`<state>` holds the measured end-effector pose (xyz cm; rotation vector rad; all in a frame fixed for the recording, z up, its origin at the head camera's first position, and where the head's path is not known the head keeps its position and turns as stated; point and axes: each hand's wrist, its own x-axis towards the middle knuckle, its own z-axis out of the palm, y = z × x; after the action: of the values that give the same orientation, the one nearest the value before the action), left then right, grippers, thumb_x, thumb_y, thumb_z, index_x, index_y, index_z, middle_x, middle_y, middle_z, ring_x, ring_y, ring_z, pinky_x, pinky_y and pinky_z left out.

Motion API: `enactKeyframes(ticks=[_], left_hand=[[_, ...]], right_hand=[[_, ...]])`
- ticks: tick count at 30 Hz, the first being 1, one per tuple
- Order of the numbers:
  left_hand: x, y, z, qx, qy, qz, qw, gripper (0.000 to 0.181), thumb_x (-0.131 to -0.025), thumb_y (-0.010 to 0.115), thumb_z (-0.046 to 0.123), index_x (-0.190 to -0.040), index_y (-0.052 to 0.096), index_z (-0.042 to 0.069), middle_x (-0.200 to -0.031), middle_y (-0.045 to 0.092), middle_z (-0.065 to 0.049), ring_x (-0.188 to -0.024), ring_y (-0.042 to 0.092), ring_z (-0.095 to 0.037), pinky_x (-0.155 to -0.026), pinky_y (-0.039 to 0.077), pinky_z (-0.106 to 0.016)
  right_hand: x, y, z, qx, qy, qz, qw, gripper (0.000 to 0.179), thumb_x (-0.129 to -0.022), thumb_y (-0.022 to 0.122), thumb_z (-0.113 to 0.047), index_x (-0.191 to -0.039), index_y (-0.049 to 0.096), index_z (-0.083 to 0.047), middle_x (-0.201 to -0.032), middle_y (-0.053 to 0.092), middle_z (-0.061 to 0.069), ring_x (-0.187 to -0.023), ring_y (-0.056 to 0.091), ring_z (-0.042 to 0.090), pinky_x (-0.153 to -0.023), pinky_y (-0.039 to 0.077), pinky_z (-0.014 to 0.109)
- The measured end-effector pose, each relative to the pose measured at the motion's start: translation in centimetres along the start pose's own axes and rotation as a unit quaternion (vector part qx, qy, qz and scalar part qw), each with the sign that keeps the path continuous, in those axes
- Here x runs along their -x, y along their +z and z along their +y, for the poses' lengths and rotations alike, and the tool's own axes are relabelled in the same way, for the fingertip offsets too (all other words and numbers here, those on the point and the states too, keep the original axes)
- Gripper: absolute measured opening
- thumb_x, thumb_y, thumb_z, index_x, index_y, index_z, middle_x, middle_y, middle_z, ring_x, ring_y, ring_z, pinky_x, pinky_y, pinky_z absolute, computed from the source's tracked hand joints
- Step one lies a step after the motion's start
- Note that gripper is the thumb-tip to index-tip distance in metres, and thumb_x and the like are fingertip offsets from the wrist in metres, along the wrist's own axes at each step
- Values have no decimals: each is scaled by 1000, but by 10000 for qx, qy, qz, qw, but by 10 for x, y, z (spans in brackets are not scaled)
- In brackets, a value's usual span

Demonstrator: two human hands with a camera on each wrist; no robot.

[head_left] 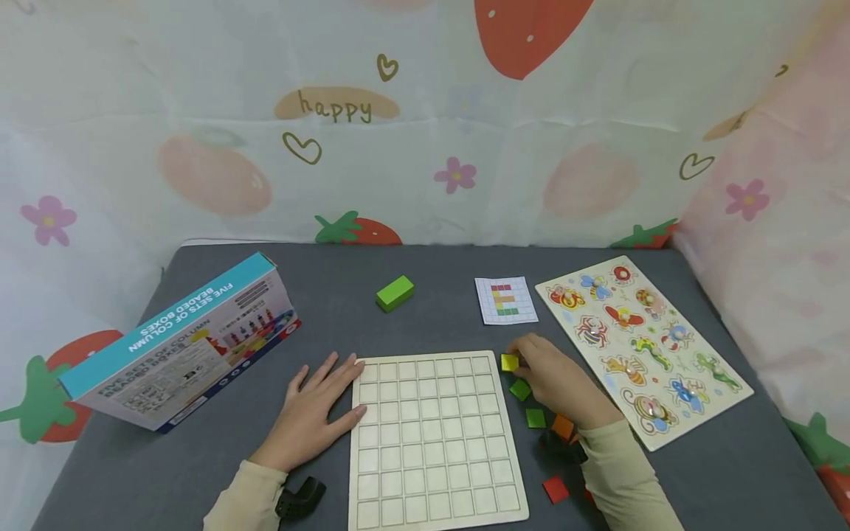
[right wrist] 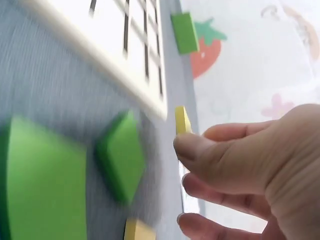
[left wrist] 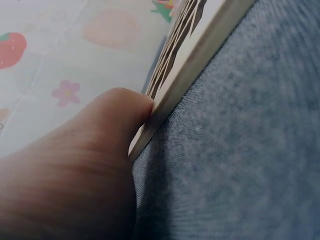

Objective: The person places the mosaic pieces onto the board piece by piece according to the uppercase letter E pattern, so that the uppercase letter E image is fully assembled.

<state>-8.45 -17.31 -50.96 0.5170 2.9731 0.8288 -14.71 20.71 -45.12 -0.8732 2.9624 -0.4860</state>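
Note:
A white grid board [head_left: 425, 442] with rows of square cells lies in front of me. My left hand [head_left: 317, 409] is spread beside it, fingertips and thumb at its left edge. In the left wrist view the thumb [left wrist: 125, 107] touches the board's side [left wrist: 175, 87]. My right hand [head_left: 554, 376] pinches a small yellow block [right wrist: 181, 120] between thumb and fingers, near the board's upper right corner. Below that hand lie green blocks [head_left: 535, 418], an orange block [head_left: 563, 428] and a red block [head_left: 555, 489]. Another yellow block [right wrist: 139, 231] shows in the right wrist view.
A blue-topped cardboard box [head_left: 192, 343] stands at the left. Behind the board are a longer green block [head_left: 395, 293] and a card with a coloured grid pattern [head_left: 506, 301]. An insect picture board [head_left: 644, 350] lies at the right. A printed cloth [head_left: 425, 184] hangs behind the table.

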Motion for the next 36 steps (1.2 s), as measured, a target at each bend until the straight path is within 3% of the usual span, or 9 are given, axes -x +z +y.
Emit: enactKeyframes(ticks=[10, 16, 25, 36], left_hand=[[1, 1, 3, -255, 27, -31, 9997, 69, -93, 52, 55, -152, 27, 30, -157, 27, 4, -147, 18, -26, -115, 4, -59], [1, 1, 4, -308, -7, -62, 9995, 67, -93, 52, 55, -151, 31, 29, -157, 27, 4, -147, 19, -26, -115, 4, -59], [1, -1, 4, -347, -32, 35, 9994, 65, -92, 53, 57, -148, 38, 29, -156, 29, 3, -146, 21, -27, -113, 7, -61], [0, 1, 2, -227, -38, 167, 9996, 67, -89, 57, 57, -147, 41, 26, -155, 33, 2, -145, 24, -27, -113, 9, -61]], right_hand=[[-24, 5, -50, -27, -1080, -27, 9941, 27, -84, 74, -9, -108, 61, -11, -104, 59, -1, -95, 58, 11, -77, 53, 26], [-39, 16, -72, -140, -1632, -149, 9864, 23, -85, 73, -10, -106, 63, -13, -103, 59, -3, -91, 58, 9, -75, 52, 22], [-55, 31, -89, -432, -1981, -262, 9789, 18, -86, 73, -15, -102, 67, -14, -101, 60, -4, -90, 59, 7, -78, 51, 19], [-57, 42, -93, -390, -1773, -490, 9822, 17, -88, 70, -16, -105, 67, -15, -103, 60, -6, -93, 56, 6, -80, 50, 19]])
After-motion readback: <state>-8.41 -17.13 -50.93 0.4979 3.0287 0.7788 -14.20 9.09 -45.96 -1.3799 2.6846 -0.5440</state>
